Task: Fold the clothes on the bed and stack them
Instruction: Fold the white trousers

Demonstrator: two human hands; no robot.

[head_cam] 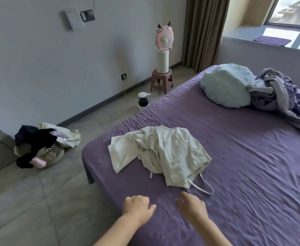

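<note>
Cream shirt (160, 153), crumpled near the bed (252, 166) corner: our left hand (136, 207) and right hand (192, 206) hover loose, grip empty; we judge spreading it flat first best.

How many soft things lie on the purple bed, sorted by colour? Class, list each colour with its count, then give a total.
White: 1, the crumpled garment near the foot of the bed
Pale blue: 1, the pillow
Purple and grey: 1, the bundled blanket
Total: 3

The left hand and right hand hover above the sheet, holding nothing.
</note>
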